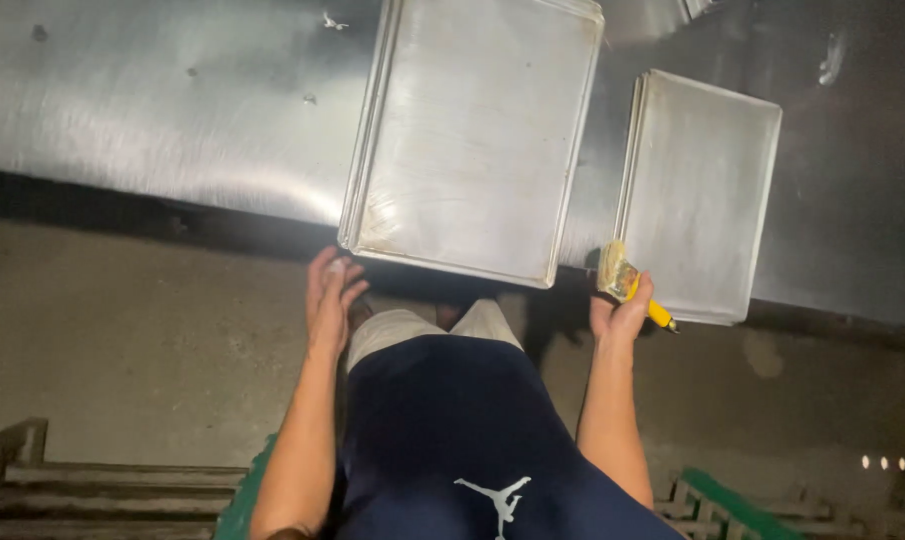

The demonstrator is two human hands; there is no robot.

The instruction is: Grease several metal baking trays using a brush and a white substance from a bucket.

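Left hand (pixel 331 295) just below near left corner of big tray (pixel 473 140), fingers curled loosely, maybe around something small and pale, cannot tell for sure. Big tray juts past near edge of steel worktop (pixel 153 110), corner hanging over floor (pixel 123 330). Right hand (pixel 623 312) closed round brush (pixel 628 285) with yellow handle, bristles up, at near left corner of small tray (pixel 698 190). Small tray also overhangs edge. Narrow strip of bare worktop between trays; wide open steel to left
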